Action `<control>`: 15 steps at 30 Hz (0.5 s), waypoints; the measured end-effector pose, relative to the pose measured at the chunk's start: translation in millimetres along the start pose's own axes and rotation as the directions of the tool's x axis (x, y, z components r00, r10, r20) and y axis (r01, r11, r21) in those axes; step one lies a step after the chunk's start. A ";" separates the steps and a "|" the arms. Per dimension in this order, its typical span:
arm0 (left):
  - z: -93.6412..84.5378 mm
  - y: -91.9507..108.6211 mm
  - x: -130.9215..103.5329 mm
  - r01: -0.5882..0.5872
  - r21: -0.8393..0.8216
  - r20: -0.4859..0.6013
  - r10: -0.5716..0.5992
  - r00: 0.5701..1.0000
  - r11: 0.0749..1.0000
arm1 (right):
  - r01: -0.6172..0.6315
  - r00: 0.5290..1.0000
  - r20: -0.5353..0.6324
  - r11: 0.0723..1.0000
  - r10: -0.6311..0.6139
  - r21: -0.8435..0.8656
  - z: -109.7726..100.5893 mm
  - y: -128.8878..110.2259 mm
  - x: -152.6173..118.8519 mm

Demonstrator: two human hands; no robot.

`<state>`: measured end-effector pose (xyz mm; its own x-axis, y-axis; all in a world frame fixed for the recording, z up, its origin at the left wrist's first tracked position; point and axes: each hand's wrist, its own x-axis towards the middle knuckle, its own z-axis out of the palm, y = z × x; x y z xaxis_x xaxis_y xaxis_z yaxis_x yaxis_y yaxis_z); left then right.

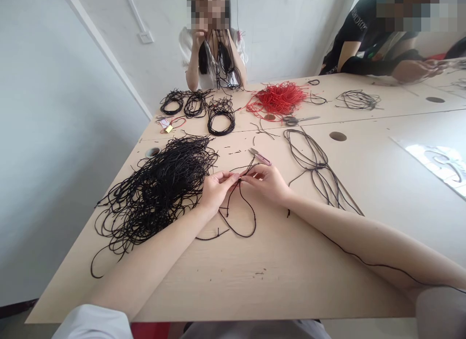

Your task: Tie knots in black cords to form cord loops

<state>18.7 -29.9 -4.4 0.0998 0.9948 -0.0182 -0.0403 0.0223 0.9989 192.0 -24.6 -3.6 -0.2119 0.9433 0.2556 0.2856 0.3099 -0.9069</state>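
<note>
My left hand (218,187) and my right hand (267,182) meet at mid-table, both pinching a thin black cord (255,217). The fingertips of both hands nearly touch where the strands cross, and the cord hangs from them in a loop onto the wood. Just beyond my right fingers lie small thread snips (260,157) with a pink handle. A big heap of black cords (163,183) spreads beside my left hand and forearm. Right of my right hand rests a tied bundle of black cord (318,166).
Coiled black cords (221,123), a red cord pile (280,98) and scissors (296,120) lie farther back on the table (233,290). One person (214,47) sits opposite, holding black cords. Another person's hands (415,69) work at the back right. A clear sheet (433,159) lies at right.
</note>
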 end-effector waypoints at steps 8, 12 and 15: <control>-4.3 5.6 0.9 0.031 0.077 0.103 -0.039 0.994 0.997 | 0.034 0.999 0.019 0.999 -0.034 -0.003 -3.8 1.0 1.4; -8.1 10.4 2.8 -0.033 0.207 0.212 -0.012 0.977 0.978 | 0.036 0.993 0.110 0.999 -0.034 -0.016 -7.1 2.3 3.1; -7.5 13.8 1.9 -0.071 0.249 0.252 0.006 0.968 0.966 | 0.009 0.986 0.168 0.999 -0.003 -0.034 -8.7 4.4 4.8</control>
<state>10.8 -27.0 9.0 0.3474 0.9377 -0.0007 0.2017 -0.0740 0.9766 200.3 -17.6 -3.4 -0.3667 0.9089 0.1987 0.3156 0.3224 -0.8924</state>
